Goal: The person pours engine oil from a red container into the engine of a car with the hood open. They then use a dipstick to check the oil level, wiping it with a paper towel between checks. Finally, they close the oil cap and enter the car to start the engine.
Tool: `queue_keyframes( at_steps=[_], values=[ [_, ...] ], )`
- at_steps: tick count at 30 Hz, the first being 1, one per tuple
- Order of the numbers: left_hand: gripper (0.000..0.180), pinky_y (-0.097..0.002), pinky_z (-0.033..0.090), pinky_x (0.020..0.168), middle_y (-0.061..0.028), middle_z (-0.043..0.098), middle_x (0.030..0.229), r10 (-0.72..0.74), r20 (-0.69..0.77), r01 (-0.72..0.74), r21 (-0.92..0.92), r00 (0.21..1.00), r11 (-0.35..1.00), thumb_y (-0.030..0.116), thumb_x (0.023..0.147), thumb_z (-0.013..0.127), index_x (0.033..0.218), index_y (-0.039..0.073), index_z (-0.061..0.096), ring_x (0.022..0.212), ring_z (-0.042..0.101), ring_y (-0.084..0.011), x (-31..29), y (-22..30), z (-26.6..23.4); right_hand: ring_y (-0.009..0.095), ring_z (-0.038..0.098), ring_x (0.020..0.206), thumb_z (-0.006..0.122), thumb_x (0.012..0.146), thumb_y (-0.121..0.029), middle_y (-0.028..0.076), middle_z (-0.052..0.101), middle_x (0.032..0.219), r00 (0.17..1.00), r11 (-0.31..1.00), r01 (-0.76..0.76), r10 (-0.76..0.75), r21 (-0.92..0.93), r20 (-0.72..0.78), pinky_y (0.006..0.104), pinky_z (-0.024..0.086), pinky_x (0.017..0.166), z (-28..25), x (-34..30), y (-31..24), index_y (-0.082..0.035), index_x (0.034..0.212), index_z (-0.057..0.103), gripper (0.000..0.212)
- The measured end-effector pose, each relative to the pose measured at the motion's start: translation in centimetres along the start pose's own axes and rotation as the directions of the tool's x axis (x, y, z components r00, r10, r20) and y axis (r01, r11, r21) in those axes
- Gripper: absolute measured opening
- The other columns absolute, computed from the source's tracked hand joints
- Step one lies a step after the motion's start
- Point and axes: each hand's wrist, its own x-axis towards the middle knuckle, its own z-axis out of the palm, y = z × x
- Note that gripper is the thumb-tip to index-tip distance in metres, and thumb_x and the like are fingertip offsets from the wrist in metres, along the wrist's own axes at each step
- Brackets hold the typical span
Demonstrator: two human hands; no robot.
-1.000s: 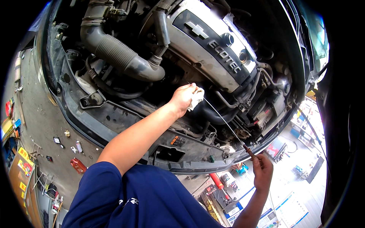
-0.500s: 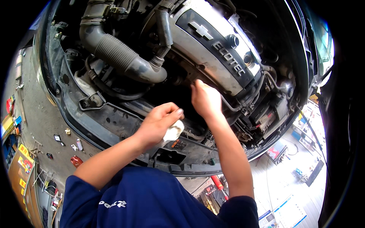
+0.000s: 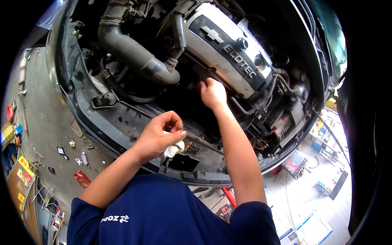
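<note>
My left hand (image 3: 157,134) is over the front crossmember of a car's engine bay, its fingers curled around a crumpled white cloth (image 3: 174,149). The thumb and forefinger form a loop above the cloth. My right hand (image 3: 214,94) reaches in at the near edge of the silver and black engine cover (image 3: 212,59). Its fingers are bent together and point down toward the dark gap beside the engine; whatever they hold or touch there is hidden. Left of that hand runs the black ribbed air intake hose (image 3: 132,53), with its elbow ending close by.
The front crossmember (image 3: 122,128) runs between my body and the engine. Hoses and a battery area (image 3: 281,122) lie to the right. On the floor at left are a spray can (image 3: 84,158), a red tool (image 3: 82,179) and small parts. A red-handled item (image 3: 229,197) shows below the bumper.
My left hand has moved slightly left and down with the cloth, and its thumb and forefinger have opened apart. My right hand stays at the same spot by the engine; the view has shifted.
</note>
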Motion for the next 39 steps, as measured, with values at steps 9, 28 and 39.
queue_keyframes(
  at_steps=[9, 28, 39],
  values=[
    [0.038, -0.0277, 0.06, 0.076, -0.0118, 0.075, 0.132, -0.197, 0.109, 0.216, -0.197, 0.974, 0.956, 0.028, 0.115, 0.05, 0.144, 0.005, 0.061, 0.09, 0.073, -0.0133, 2.9, -3.5, 4.6, 0.01, 0.056, 0.071, 0.068, 0.106, -0.024, 0.003, 0.065, 0.077, 0.948, 0.929, -0.307, 0.317, 0.204, -0.016, 0.0307, 0.043, 0.063, -24.8, -26.5, 1.2, 0.001, 0.098, 0.07, 0.026],
    [0.036, -0.0271, 0.06, 0.072, -0.0141, 0.077, 0.125, 0.109, 0.214, -0.049, -0.266, 0.971, 0.963, 0.031, 0.117, 0.052, 0.13, 0.001, 0.066, 0.092, 0.072, -0.0114, -11.7, -1.1, 11.4, 0.002, 0.041, 0.055, 0.074, 0.105, -0.029, -0.003, 0.056, 0.073, 0.829, 0.507, -0.262, 0.554, 0.821, -0.078, 0.0224, 0.026, 0.049, -24.4, -58.8, 8.8, -0.001, 0.102, 0.065, 0.029],
    [0.042, -0.0231, 0.047, 0.077, -0.0153, 0.078, 0.128, 0.316, 0.247, -0.224, -0.337, 0.916, 0.914, 0.035, 0.114, 0.058, 0.136, 0.001, 0.068, 0.085, 0.06, -0.0046, -20.1, -2.8, 8.1, 0.001, 0.032, 0.05, 0.073, 0.105, -0.031, -0.005, 0.047, 0.07, 0.902, 0.486, -0.1, 0.413, 0.868, -0.128, 0.0219, 0.021, 0.045, -27.5, -57.0, 9.8, -0.005, 0.106, 0.058, 0.03]
  ],
)
